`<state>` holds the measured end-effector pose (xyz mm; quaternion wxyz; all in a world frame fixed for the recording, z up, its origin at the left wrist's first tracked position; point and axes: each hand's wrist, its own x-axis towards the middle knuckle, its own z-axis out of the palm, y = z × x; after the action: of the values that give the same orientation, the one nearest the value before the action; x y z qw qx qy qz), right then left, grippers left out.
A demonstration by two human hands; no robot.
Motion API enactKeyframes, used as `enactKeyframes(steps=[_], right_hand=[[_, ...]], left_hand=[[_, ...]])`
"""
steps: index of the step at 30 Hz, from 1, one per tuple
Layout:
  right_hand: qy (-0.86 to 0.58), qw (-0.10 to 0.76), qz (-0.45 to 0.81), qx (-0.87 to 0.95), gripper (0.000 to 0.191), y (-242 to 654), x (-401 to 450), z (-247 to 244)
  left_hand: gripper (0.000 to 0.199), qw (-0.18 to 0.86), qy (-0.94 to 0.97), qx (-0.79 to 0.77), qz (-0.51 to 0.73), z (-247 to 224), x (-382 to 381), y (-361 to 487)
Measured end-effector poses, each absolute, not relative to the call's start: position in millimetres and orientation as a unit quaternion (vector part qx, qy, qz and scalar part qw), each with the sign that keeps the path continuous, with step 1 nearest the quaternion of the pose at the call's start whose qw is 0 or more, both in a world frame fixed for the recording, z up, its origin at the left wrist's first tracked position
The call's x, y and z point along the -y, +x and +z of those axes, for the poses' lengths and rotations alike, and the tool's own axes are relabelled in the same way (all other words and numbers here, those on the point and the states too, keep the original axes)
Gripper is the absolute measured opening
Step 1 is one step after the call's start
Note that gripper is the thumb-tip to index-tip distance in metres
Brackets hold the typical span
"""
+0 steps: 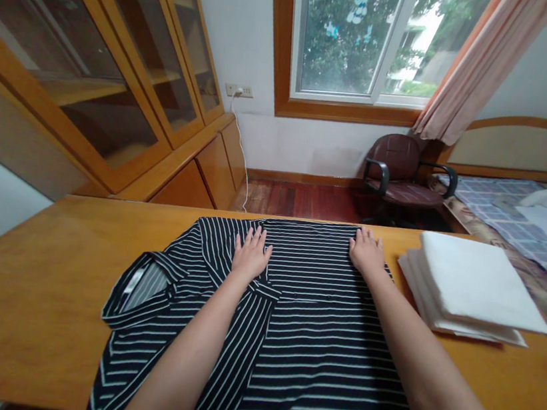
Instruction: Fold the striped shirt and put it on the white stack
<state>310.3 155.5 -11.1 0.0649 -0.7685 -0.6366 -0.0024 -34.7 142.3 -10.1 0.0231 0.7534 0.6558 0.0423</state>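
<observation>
A black shirt with white stripes (310, 344) lies spread on the wooden table (43, 269), its collar toward the left and its lower part running off the near edge of the view. My left hand (251, 253) rests flat on the shirt's upper part, fingers spread, right of the collar. Near the far table edge, my right hand (367, 251) lies on the shirt's far right corner with its fingers extended. Neither hand grips the cloth visibly.
A stack of folded white cloth (479, 286) sits on the table's right side. Beyond the table are an office chair (399, 168), a bed (529, 212) and a curtained window (350, 40). A glass-door cabinet (107, 169) stands at the left.
</observation>
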Motion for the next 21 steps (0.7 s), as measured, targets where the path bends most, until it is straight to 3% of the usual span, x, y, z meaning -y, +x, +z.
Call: enactKeyframes(steps=[3, 11, 21], right_hand=[[-0.722, 0.106, -0.026, 0.683, 0.059, 264.7, -130.5, -3.9], [-0.553, 0.137, 0.056, 0.820, 0.061, 173.6, -14.3, -6.5], [-0.630, 0.113, 0.027, 0.768, 0.062, 285.2, 3.5, -16.9]], left_hand=[[0.066, 0.024, 0.753, -0.656, 0.041, -10.7, -143.1, -34.5], [0.065, 0.015, 0.750, -0.661, 0.040, -12.4, -148.7, -36.0], [0.065, 0.023, 0.752, -0.658, 0.040, -11.5, -153.9, -39.1]])
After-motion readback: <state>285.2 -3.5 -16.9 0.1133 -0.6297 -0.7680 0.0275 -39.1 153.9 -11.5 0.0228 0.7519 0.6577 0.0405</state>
